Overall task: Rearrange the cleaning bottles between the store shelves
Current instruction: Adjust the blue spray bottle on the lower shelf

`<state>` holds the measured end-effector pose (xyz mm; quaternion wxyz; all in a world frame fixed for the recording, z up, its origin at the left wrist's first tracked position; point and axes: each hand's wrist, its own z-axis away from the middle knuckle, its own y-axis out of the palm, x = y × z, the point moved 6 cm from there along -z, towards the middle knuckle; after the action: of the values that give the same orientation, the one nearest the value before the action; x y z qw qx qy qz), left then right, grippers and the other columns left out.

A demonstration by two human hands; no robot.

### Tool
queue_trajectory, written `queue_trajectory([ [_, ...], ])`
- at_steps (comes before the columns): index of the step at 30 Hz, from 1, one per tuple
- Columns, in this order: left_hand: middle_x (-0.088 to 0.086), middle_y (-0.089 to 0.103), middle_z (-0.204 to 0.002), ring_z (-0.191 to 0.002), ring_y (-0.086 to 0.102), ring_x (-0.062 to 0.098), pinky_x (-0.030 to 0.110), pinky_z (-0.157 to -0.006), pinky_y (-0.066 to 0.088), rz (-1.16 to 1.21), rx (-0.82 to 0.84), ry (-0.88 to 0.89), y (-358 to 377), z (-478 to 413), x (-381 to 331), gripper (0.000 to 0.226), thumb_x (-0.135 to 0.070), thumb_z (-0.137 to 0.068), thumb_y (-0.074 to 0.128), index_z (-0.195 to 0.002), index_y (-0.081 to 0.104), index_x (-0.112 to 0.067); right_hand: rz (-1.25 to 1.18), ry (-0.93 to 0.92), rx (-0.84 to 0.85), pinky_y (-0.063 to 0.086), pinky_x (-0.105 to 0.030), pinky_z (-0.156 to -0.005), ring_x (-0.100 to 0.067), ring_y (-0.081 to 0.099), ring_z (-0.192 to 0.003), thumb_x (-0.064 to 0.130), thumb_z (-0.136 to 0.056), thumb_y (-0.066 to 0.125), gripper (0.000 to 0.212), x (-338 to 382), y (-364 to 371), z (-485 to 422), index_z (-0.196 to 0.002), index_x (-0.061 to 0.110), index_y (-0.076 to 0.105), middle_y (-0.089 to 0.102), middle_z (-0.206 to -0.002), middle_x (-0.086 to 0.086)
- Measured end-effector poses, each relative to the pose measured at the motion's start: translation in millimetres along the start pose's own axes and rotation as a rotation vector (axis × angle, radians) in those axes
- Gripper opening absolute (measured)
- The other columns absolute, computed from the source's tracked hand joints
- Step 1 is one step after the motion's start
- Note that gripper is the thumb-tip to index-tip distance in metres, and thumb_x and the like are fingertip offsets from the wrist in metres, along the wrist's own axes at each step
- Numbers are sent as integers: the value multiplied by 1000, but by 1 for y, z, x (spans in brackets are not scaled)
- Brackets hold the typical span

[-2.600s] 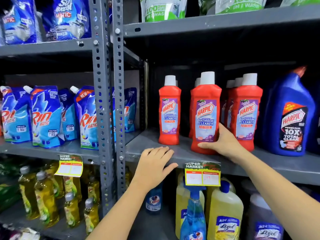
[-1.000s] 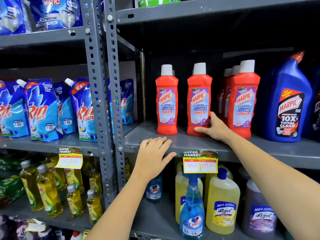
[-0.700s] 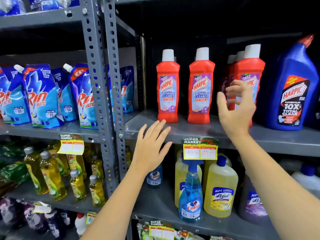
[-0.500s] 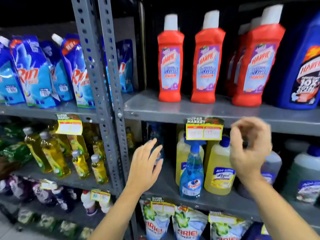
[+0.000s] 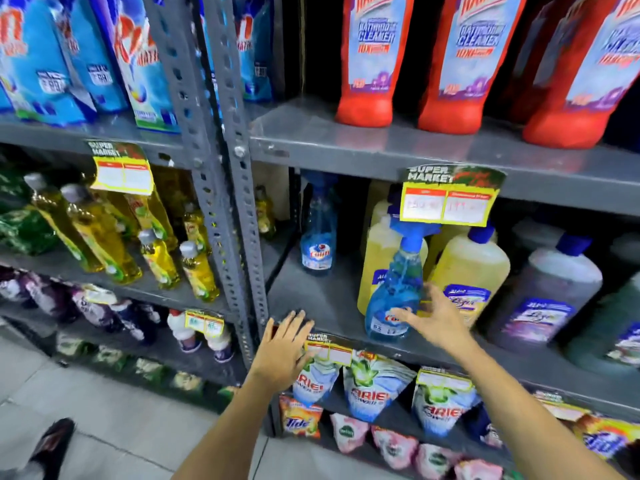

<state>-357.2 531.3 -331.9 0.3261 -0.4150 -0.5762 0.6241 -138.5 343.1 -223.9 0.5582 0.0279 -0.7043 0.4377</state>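
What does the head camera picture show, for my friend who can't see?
A right hand reaches for a blue spray bottle at the shelf's front. The left hand rests open on the shelf edge; red bottles stand above.

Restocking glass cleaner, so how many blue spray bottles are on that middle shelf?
2. One blue spray bottle stands at the shelf front by the right hand; the other stands further back left. More may be hidden.

Grey metal shelves [image 5: 381,147]: red bottles [image 5: 367,64] stand on the upper board; below, a blue spray bottle [image 5: 394,292] at the front edge, yellow jugs [image 5: 467,271] behind, another spray bottle [image 5: 317,233] further back
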Motion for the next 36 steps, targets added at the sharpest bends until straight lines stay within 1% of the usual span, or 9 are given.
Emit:
queue_trajectory([
  [3, 6, 30, -156, -144, 24, 25, 50, -118, 9, -2, -21, 18, 0, 0, -1, 78, -63, -95, -1, -148, 34, -18, 16, 1, -55, 54, -41, -85, -27, 68, -103, 23, -68, 87, 66, -4, 12, -3, -123, 12, 52, 68, -110, -2],
  [8, 7, 21, -159, -147, 14, 25, 51, -117, 16, 37, -32, 67, 2, 1, -1, 79, -66, -94, 1, -151, 27, -18, 128, -48, -108, 46, -31, -73, -30, 67, -103, 33, -71, 84, 69, 13, 26, 3, -127, 10, 52, 71, -112, -8],
  [13, 8, 18, -160, -147, 13, 26, 52, -114, 21, -41, -24, 67, 9, 6, 1, 69, -60, -98, 20, -152, 20, -18, 186, -108, -173, 46, -31, -69, -33, 68, -94, 36, -76, 80, 63, 33, 53, 8, -125, 9, 50, 73, -107, -10],
  [17, 11, 17, -160, -147, 13, 29, 54, -113, 24, -63, -17, 51, 13, 7, -1, 72, -62, -98, 15, -153, 18, -15, 122, -138, -200, 52, -33, -74, -30, 68, -98, 34, -80, 76, 58, 47, 76, 5, -124, 7, 50, 71, -110, -11],
  [20, 12, 17, -160, -147, 13, 29, 54, -113, 25, -55, -21, 33, 15, 7, 0, 73, -63, -98, 13, -153, 18, -14, 151, -146, -197, 53, -35, -72, -33, 68, -95, 36, -81, 75, 56, 58, 92, -2, -119, 5, 48, 70, -107, -15],
  [24, 8, -5, -161, -147, -9, 25, 51, -118, 7, -112, -34, 43, 17, 6, -1, 75, -66, -94, 4, -153, -3, -19, 180, -155, -177, 56, -39, -72, -35, 67, -97, 38, -81, 75, 55, 76, 111, -15, -116, 6, 46, 69, -108, -17],
  [26, 9, 0, -161, -147, -5, 26, 51, -118, 11, -126, -43, 32, 16, 5, 0, 77, -67, -93, -1, -153, 1, -18, 196, -148, -147, 56, -41, -73, -37, 67, -100, 38, -81, 75, 55, 83, 118, -22, -115, 6, 44, 68, -110, -18],
  [29, 10, 9, -161, -148, 4, 27, 53, -116, 19, -121, -35, 17, 18, 5, 2, 77, -65, -95, 3, -154, 11, -16, 169, -133, -98, 55, -42, -81, -37, 65, -107, 35, -80, 77, 57, 90, 124, -35, -116, 7, 43, 66, -117, -17],
  [36, 8, 2, -161, -147, -3, 25, 50, -118, 10, -99, -43, 28, 15, 7, 0, 77, -65, -93, 1, -154, 5, -18, 124, -124, 22, 55, -41, -89, -30, 65, -112, 30, -75, 82, 62, 94, 131, -55, -120, 11, 45, 66, -124, -12],
])
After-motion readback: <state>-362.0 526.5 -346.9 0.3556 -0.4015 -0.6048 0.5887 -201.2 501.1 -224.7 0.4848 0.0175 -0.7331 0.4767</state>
